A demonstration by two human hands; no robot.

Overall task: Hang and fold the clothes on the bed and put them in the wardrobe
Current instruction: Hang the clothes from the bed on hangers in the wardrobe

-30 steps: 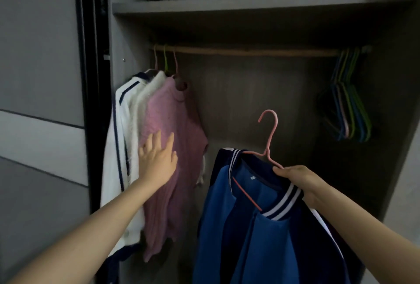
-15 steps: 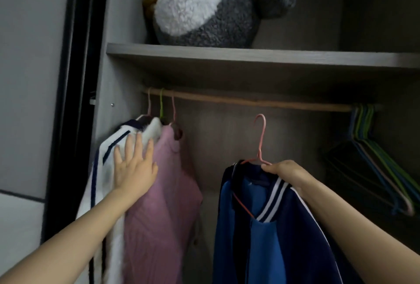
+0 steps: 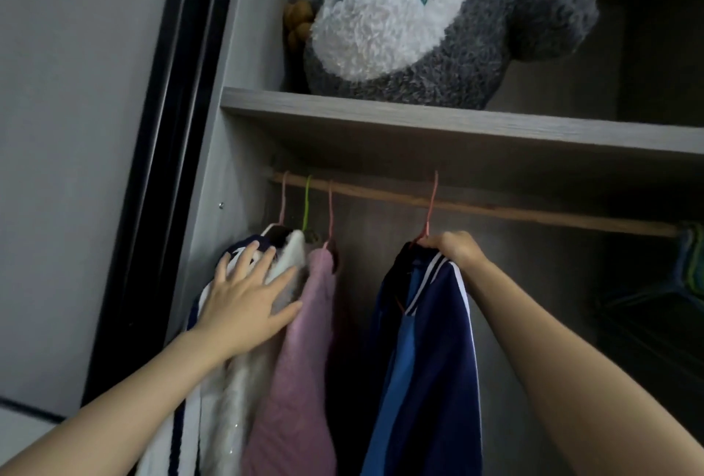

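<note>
While the left grip (image 3: pixel 244 306) presses open-fingered on the white jacket (image 3: pixel 228 418), the right grip (image 3: pixel 455 249) clasps the hanger (image 3: pixel 432 205) neck of the blue jacket (image 3: pixel 430 380), which seems hooked on the rail (image 3: pixel 533 213). Soft and limp, it would probably handle best by that hanger.

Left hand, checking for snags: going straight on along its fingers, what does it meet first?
Likely the collar of the white garment that the left hand rests on; depth is unclear.

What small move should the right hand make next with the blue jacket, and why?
Probably let the right hand release: the pink hanger seems hooked over the rod, and the left hand presses the hung clothes aside, leaving the blue jacket room.
</note>
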